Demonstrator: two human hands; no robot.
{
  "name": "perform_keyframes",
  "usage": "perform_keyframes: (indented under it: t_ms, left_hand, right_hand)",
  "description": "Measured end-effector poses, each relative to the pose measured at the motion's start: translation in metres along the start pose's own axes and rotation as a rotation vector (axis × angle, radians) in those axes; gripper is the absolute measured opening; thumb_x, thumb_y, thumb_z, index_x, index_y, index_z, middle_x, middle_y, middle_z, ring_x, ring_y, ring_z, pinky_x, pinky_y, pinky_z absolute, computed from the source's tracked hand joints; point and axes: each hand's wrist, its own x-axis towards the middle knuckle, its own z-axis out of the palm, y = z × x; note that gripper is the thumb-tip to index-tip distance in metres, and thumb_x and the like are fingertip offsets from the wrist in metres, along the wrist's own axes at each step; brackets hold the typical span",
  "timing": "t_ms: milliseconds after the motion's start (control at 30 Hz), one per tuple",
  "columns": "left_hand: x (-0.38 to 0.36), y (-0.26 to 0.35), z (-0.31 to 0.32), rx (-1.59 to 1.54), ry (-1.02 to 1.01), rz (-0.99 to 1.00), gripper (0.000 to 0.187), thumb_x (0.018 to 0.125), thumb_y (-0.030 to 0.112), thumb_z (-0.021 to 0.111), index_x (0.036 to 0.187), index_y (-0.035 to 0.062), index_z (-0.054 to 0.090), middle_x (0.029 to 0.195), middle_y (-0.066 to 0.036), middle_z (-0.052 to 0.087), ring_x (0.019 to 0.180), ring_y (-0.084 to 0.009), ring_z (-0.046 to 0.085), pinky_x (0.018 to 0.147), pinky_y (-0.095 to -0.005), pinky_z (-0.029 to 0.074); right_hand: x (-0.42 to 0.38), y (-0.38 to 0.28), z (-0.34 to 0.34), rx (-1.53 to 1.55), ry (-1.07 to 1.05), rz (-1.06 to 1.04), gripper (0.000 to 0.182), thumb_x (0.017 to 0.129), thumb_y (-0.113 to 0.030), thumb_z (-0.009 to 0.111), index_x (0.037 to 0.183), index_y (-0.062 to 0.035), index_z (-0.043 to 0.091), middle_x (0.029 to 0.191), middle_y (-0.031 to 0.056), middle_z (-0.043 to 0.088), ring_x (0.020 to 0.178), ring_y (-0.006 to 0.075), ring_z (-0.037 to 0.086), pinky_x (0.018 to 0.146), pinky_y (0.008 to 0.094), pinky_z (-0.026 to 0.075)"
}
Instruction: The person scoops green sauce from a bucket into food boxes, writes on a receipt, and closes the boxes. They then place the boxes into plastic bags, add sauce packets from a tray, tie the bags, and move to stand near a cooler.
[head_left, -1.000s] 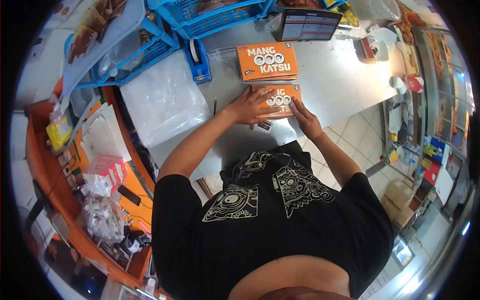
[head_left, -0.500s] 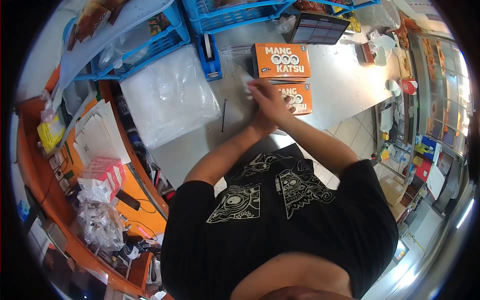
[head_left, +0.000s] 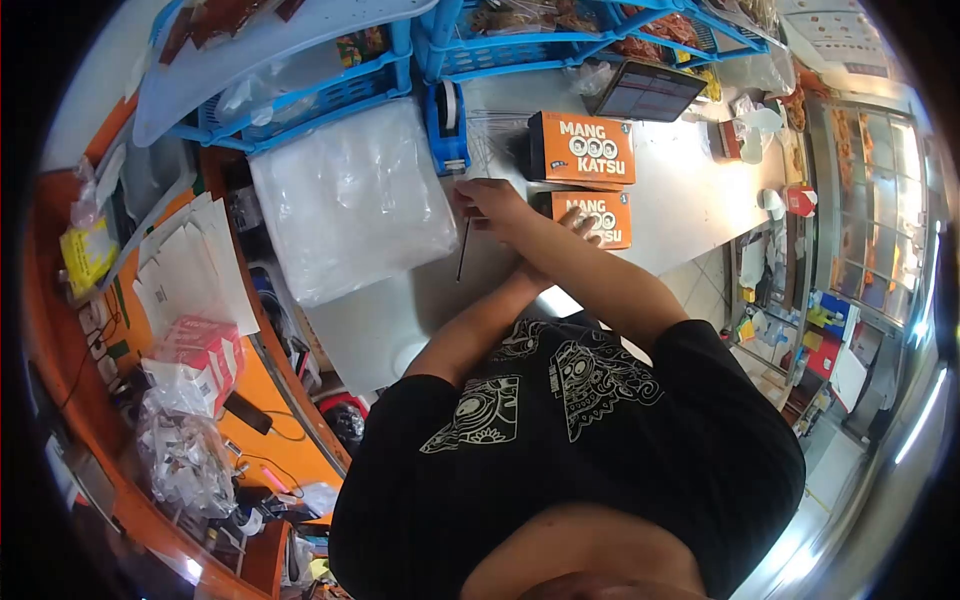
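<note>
Right hand [head_left: 492, 203] reaches across to the tape dispenser [head_left: 447, 125] at eleven o'clock, fingers pinched together; left hand [head_left: 578, 222], fingers spread, rests on the orange box [head_left: 600, 218].

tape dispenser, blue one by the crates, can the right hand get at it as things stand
Probably yes. The right hand has crossed over the left arm and sits just below the blue tape dispenser, with only bare counter between them. The orange box stands off to the side.
</note>
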Motion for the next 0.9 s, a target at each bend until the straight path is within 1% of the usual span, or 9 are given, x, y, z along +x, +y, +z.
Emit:
perform_keyframes:
  t_ms: [133, 333, 500, 633, 767, 800, 833, 867, 900]
  left_hand:
    - [0.006, -0.006, 0.004, -0.009, -0.076, 0.059, 0.044, 0.095, 0.036, 0.048, 0.136, 0.0188, 0.052, 0.141, -0.013, 0.050, 0.131, -0.0422, 0.043, 0.110, -0.0529, 0.035]
    - [0.005, -0.001, -0.004, -0.072, 0.107, 0.046, 0.039, 0.092, 0.039, 0.052, 0.125, 0.0193, 0.060, 0.137, -0.013, 0.051, 0.131, -0.0433, 0.044, 0.104, -0.0595, 0.037]
    - [0.021, 0.009, -0.044, -0.049, -0.217, -0.023, 0.048, 0.091, 0.042, 0.055, 0.134, 0.0210, 0.058, 0.137, -0.011, 0.047, 0.144, -0.0364, 0.024, 0.101, -0.0765, 0.025]
    - [0.036, 0.020, -0.067, 0.060, -0.242, 0.018, 0.040, 0.085, 0.019, 0.065, 0.124, 0.0178, 0.064, 0.128, -0.011, 0.051, 0.137, -0.0373, 0.037, 0.103, -0.0663, 0.032]
    - [0.024, 0.007, -0.034, 0.080, -0.099, -0.019, 0.032, 0.085, 0.025, 0.067, 0.116, 0.0160, 0.067, 0.123, -0.006, 0.058, 0.134, -0.0286, 0.044, 0.104, -0.0631, 0.033]
    - [0.015, 0.000, -0.021, 0.083, -0.106, -0.036, 0.032, 0.085, 0.025, 0.067, 0.116, 0.0160, 0.067, 0.123, -0.006, 0.058, 0.134, -0.0286, 0.044, 0.104, -0.0631, 0.033]
    - [0.000, -0.014, -0.002, -0.272, -0.097, -0.152, 0.034, 0.086, 0.028, 0.067, 0.118, 0.0150, 0.064, 0.122, -0.006, 0.059, 0.134, -0.0284, 0.045, 0.104, -0.0611, 0.033]
    - [-0.007, -0.021, 0.009, -0.628, -0.074, -0.265, 0.037, 0.087, 0.030, 0.067, 0.120, 0.0139, 0.062, 0.122, -0.005, 0.060, 0.133, -0.0281, 0.046, 0.105, -0.0590, 0.034]
    - [0.024, 0.000, -0.039, -0.033, -0.121, -0.027, 0.047, 0.091, 0.034, 0.065, 0.130, 0.0121, 0.049, 0.126, -0.006, 0.058, 0.132, -0.0296, 0.048, 0.106, -0.0564, 0.033]
  right_hand:
    - [0.035, 0.006, 0.007, 0.011, -0.034, 0.035, 0.015, 0.094, -0.020, 0.059, 0.090, -0.0077, 0.067, 0.084, 0.0033, 0.068, 0.062, 0.0105, 0.057, 0.047, 0.0260, 0.039]
    - [0.033, 0.017, 0.009, 0.018, 0.057, -0.056, 0.018, 0.088, -0.017, 0.064, 0.078, -0.0031, 0.070, 0.070, 0.0050, 0.067, 0.043, 0.0102, 0.049, 0.037, 0.0269, 0.033]
    - [0.057, 0.017, 0.015, -0.025, 0.087, -0.120, 0.014, 0.085, -0.012, 0.066, 0.077, -0.0013, 0.070, 0.070, 0.0084, 0.069, 0.046, 0.0115, 0.055, 0.041, 0.0271, 0.043]
    - [0.046, 0.018, 0.025, 0.018, 0.204, -0.073, 0.018, 0.086, -0.014, 0.064, 0.077, -0.0001, 0.071, 0.069, 0.0077, 0.069, 0.046, 0.0120, 0.056, 0.043, 0.0273, 0.045]
    - [-0.019, 0.041, -0.026, 0.089, -0.023, -0.559, 0.020, 0.093, -0.019, 0.061, 0.099, -0.0023, 0.071, 0.079, 0.0041, 0.073, 0.057, 0.0079, 0.059, 0.051, 0.0263, 0.047]
    - [-0.062, 0.039, -0.059, 0.064, -0.020, -0.533, 0.023, 0.096, -0.021, 0.060, 0.106, -0.0038, 0.069, 0.081, 0.0036, 0.072, 0.064, 0.0068, 0.061, 0.053, 0.0256, 0.048]
    - [-0.072, 0.063, -0.085, -0.093, 0.208, -0.658, 0.023, 0.096, -0.022, 0.060, 0.107, -0.0043, 0.070, 0.080, 0.0033, 0.071, 0.065, 0.0071, 0.061, 0.054, 0.0240, 0.048]
    - [-0.051, 0.098, -0.124, 0.123, 0.152, -0.852, 0.022, 0.096, -0.021, 0.060, 0.107, -0.0046, 0.070, 0.080, 0.0033, 0.071, 0.067, 0.0071, 0.061, 0.053, 0.0222, 0.046]
    - [-0.071, 0.108, -0.154, 0.213, 0.225, -0.799, 0.031, 0.097, -0.020, 0.059, 0.124, -0.0043, 0.064, 0.084, 0.0046, 0.070, 0.067, 0.0071, 0.062, 0.054, 0.0208, 0.046]
